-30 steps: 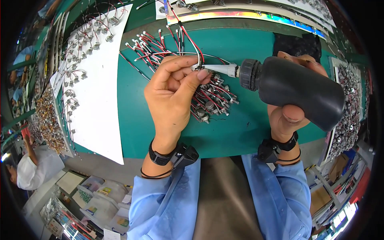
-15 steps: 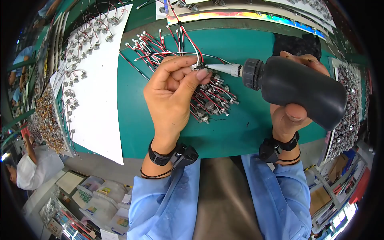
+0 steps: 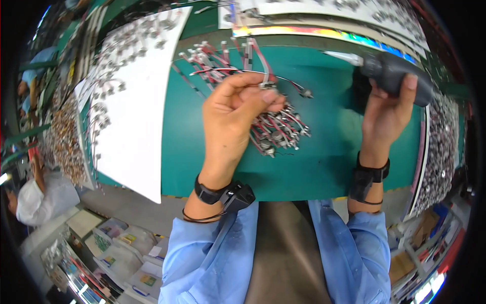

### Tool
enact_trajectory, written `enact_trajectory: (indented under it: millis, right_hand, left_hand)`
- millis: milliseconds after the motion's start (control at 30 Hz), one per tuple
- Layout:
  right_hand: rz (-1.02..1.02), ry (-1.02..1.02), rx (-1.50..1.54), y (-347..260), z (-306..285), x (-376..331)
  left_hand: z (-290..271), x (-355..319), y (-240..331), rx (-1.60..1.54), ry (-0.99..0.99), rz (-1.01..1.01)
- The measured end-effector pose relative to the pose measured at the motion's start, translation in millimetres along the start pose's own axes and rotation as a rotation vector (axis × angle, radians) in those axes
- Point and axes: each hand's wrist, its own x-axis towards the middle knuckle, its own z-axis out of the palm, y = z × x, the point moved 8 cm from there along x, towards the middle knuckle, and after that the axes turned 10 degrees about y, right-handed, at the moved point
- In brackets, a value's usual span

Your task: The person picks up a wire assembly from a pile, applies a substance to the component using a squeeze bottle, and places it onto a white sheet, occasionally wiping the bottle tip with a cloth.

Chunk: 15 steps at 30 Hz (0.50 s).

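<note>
My left hand (image 3: 229,119) pinches a small metal component, seemingly a potentiometer (image 3: 267,86), between thumb and fingers; red and white wires rise from it. Under and beside that hand lies a pile of similar wired potentiometers (image 3: 278,133) on the green mat (image 3: 324,175). Their red, white and black leads (image 3: 210,61) fan out beyond the hand. To the right, my right hand (image 3: 385,114) is closed around a black squeeze bottle (image 3: 402,76). The bottle's white tapered nozzle (image 3: 344,57) points left, well apart from the potentiometer.
A white sheet (image 3: 134,131) with rows of wired parts covers the left side. Trays of small parts stand at the far left (image 3: 67,139) and right (image 3: 439,152). A dark cloth (image 3: 360,88) lies under the bottle. Another person (image 3: 45,197) is at the left.
My right hand has drawn the bottle away to the upper right, so its nozzle has left the potentiometer. My left hand still holds the part. The whole view has shifted slightly.
</note>
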Motion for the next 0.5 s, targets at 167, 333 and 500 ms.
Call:
enact_trajectory:
  millis: [167, 333, 500]
  right_hand:
    - [0.166, 0.044, 0.138, 4, -4, 8]
    - [0.257, -0.25, 0.187, 7, -16, 15]
    - [0.269, -0.172, 0.129, 14, -1, 4]
  left_hand:
    - [-17, -17, 15, -0.09, -0.002, -0.092]
    - [-104, -71, 90, -0.018, 0.259, 0.315]
    - [-238, -123, 166, 0.211, 0.879, 0.648]
